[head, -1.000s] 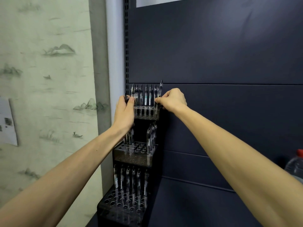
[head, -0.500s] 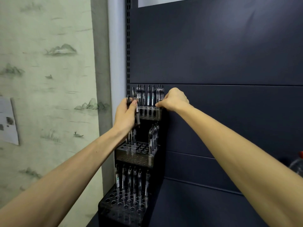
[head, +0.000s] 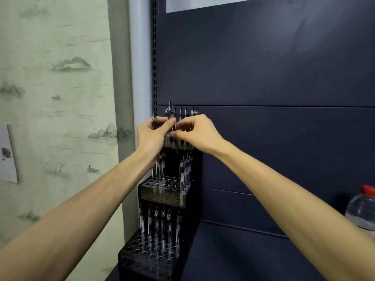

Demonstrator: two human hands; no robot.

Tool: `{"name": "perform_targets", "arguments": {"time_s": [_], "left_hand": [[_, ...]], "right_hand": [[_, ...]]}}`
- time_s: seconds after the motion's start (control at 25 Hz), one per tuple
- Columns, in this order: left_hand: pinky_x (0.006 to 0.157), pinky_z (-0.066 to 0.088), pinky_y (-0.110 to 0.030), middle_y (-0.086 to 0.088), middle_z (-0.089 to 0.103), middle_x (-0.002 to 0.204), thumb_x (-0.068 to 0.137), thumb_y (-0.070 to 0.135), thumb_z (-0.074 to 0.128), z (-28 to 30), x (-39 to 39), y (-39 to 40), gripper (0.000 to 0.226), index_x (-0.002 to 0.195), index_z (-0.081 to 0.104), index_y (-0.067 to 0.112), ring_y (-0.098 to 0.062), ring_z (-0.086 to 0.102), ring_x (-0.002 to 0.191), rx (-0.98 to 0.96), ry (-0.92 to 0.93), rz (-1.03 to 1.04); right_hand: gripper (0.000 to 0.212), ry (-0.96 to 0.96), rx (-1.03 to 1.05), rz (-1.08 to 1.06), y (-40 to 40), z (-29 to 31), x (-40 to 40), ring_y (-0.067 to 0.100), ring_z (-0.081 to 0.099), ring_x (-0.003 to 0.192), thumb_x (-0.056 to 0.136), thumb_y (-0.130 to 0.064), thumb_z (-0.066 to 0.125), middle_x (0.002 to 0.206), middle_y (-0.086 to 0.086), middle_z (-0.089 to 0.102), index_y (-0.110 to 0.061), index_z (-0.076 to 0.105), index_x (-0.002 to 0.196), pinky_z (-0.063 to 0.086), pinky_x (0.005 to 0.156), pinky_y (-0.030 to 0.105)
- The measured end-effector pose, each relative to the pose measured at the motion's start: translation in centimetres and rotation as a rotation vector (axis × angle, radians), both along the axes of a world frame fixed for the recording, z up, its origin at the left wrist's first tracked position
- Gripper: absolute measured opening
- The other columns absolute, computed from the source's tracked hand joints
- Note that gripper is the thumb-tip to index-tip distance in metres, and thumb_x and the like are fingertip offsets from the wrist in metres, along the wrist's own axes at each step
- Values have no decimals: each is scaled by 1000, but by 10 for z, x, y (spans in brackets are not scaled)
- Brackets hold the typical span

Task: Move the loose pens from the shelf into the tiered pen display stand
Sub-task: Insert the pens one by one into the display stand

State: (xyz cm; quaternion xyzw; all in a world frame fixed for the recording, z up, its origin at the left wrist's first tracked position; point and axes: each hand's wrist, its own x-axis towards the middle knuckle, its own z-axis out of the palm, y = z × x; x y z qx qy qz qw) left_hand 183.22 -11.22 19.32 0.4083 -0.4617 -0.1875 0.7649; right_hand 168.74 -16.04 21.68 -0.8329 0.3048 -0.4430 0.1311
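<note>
Left hand [head: 151, 136] gripping spare pens [head: 154, 121], right hand [head: 197, 132] now moved left, fingers [head: 178, 134] pinching one pen [head: 172, 126] above the display stand [head: 162, 196] top tier

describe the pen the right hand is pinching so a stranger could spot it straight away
Find the black tiered pen stand in the dark shelf's left corner and look at its top tier. The pinched pen hangs tilted between both hands, unlike the upright seated pens beside it.
</note>
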Motion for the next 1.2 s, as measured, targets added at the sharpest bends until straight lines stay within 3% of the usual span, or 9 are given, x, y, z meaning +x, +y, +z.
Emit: {"name": "perform_targets", "arguments": {"time_s": [0.16,0.28,0.36,0.48,0.64,0.76,0.92,1.08,1.2], "left_hand": [[86,62,-36,-2,76,87,85,16,83,0,-8,2,15,96,76,9,-12,73,83,-16,1,-3],[52,45,-15,4,69,77,98,23,70,0,-6,3,10,98,71,13,-2,56,52,-5,2,40],[42,32,-16,4,59,67,106,26,54,1,0,5,20,94,64,15,-3,42,43,44,57,44],[45,35,-19,3,57,63,110,32,43,-3,8,7,32,90,61,16,-5,45,44,96,-19,61],[52,42,-25,2,58,62,109,44,40,-10,6,8,44,86,61,14,-9,49,50,115,-100,87],[59,38,-31,3,57,59,108,50,38,-13,9,10,49,78,57,16,-8,46,49,124,-219,162],[63,41,-31,5,58,49,106,52,44,-17,15,17,55,64,49,18,-6,50,48,88,-339,258],[62,44,-34,6,56,51,103,58,48,-16,20,24,49,83,58,14,-9,50,51,79,-260,302],[61,35,-37,3,55,60,108,40,32,-16,22,26,35,89,52,20,-14,46,56,94,-213,304]], "right_hand": [[13,-46,-8,-14,-8,-3,-2,5,70,85,79,-37,85,84,-13,75,-31,78,88,58,88,40],[22,-201,39,-72,-16,5,-10,5,71,92,83,-32,83,94,-10,77,-22,80,102,58,93,37],[24,-322,66,-125,-22,13,-19,5,71,92,85,-32,81,94,-11,76,-22,79,106,59,92,36],[23,-437,97,-176,-29,19,-26,9,72,87,85,-33,81,89,-11,75,-22,78,105,60,88,37],[22,-411,177,-162,-30,18,-21,15,74,80,85,-28,82,88,-4,76,-17,77,103,63,79,42],[20,-385,202,-151,-29,16,-14,14,74,75,87,-24,82,89,1,77,-13,76,102,64,72,36],[18,-436,98,-180,-23,18,-9,15,74,80,88,-24,80,87,-5,75,-17,77,104,63,78,39],[17,-311,120,-226,-23,14,-9,21,74,85,88,-23,79,89,-4,75,-16,77,103,62,83,43],[5,-221,124,-271,-20,13,-10,20,73,89,88,-23,80,91,-2,76,-21,77,91,61,83,41]]}}
